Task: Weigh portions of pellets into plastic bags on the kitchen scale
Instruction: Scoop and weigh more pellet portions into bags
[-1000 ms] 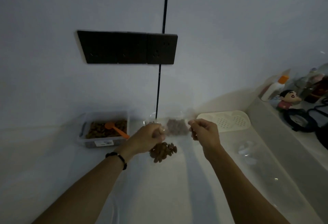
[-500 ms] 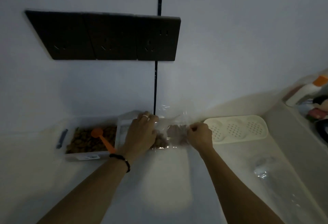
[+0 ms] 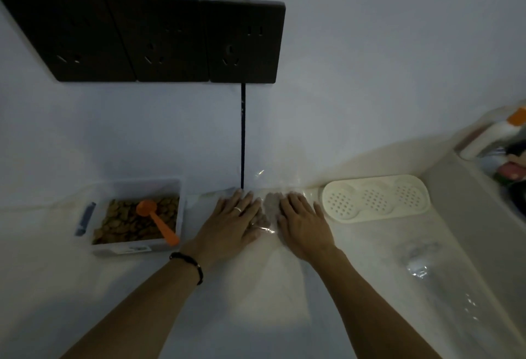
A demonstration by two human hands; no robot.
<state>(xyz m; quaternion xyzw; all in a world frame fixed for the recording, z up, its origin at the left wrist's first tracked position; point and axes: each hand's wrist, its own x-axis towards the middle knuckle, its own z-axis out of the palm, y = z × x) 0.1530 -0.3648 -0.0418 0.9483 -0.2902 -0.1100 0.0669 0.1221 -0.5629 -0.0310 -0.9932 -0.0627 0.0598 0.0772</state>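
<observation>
A clear plastic bag of brown pellets (image 3: 269, 210) lies flat on the white counter against the back wall. My left hand (image 3: 232, 217) rests palm down on the bag's left part, fingers spread, a ring on one finger. My right hand (image 3: 303, 220) lies flat on its right part. Pellets show in the gap between the two hands. To the left stands a clear tub of pellets (image 3: 136, 217) with an orange scoop (image 3: 158, 223) lying in it. No scale is recognisable in the dim view.
A cream perforated tray (image 3: 375, 198) lies right of the bag. Crumpled clear bags (image 3: 417, 262) sit at the right by a raised ledge (image 3: 466, 188) holding bottles (image 3: 492, 134). Black wall sockets (image 3: 159, 40) hang above, and a black cord (image 3: 242, 131) runs down the wall.
The bag went from hanging between my pinched fingers down to the counter by the wall. Both hands have opened and now lie flat on it. The view moved closer.
</observation>
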